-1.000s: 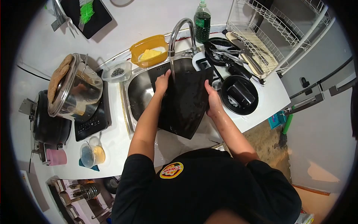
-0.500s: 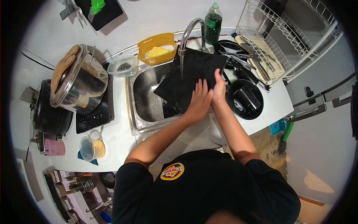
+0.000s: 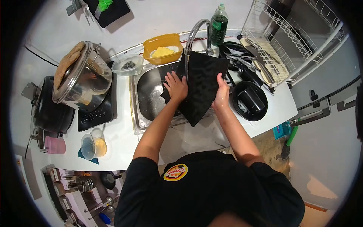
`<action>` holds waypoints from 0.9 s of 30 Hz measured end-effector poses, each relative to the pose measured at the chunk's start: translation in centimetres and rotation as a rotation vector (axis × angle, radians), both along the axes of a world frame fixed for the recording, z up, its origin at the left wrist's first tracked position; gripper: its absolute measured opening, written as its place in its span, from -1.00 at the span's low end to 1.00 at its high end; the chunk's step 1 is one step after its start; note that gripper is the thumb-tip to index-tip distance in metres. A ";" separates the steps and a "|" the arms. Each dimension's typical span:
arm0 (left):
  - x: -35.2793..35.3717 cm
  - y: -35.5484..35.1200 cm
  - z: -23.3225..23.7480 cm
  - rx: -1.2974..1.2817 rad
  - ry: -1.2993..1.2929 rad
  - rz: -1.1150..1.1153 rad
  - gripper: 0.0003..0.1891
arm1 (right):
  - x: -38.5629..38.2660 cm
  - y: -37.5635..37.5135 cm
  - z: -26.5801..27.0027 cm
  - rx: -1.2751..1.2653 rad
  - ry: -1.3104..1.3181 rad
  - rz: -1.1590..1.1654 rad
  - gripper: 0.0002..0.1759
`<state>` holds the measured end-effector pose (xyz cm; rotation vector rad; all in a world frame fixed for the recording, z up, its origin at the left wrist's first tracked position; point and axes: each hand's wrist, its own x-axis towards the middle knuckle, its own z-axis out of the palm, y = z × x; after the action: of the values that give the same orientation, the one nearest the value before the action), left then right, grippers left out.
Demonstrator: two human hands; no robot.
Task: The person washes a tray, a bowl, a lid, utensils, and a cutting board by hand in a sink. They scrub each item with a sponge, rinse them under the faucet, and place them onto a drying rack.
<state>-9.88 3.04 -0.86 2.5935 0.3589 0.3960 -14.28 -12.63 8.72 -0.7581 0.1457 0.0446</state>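
Observation:
A flat, wet black cutting board is tilted under the curved metal tap, over the right part of the steel sink. My right hand grips the board's right edge, thumb on the upper face and the other fingers mostly hidden beneath. Near the board's left edge, my left hand lies with its fingers stretched out and slightly spread; whether its palm presses on the board is hard to see. Something dark pokes out beneath my left wrist, partly hidden.
A yellow basin with a yellow cloth and a plastic container stand behind the sink. At right are a black pan, a dish rack and a green soap bottle. A large pot stands at left.
The board has turned, with one corner now pointing toward me over the sink's front edge. My left hand has moved left and up, away from my right hand, which still holds the right edge.

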 end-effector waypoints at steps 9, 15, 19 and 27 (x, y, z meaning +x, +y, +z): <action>0.2 -7.3 4.5 -0.101 -0.206 -0.567 -0.37 | 0.6 0.6 -1.5 0.075 0.115 0.099 -0.48; 1.4 0.3 -0.6 -0.107 0.120 -0.295 -0.36 | 0.1 -4.6 5.7 -0.532 -0.066 0.034 -0.74; 0.8 2.0 -1.5 -0.190 0.183 -0.669 -0.40 | -0.5 -10.6 11.8 -1.203 -0.336 -0.265 -0.71; 3.1 1.2 1.1 -0.170 0.380 -0.692 -0.71 | -4.1 -13.1 23.9 -1.699 -0.840 -0.698 -0.52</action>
<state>-6.77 4.22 0.25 2.4196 -0.3716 -0.3544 -18.40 -25.69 32.58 -2.2835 -0.4461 -1.1926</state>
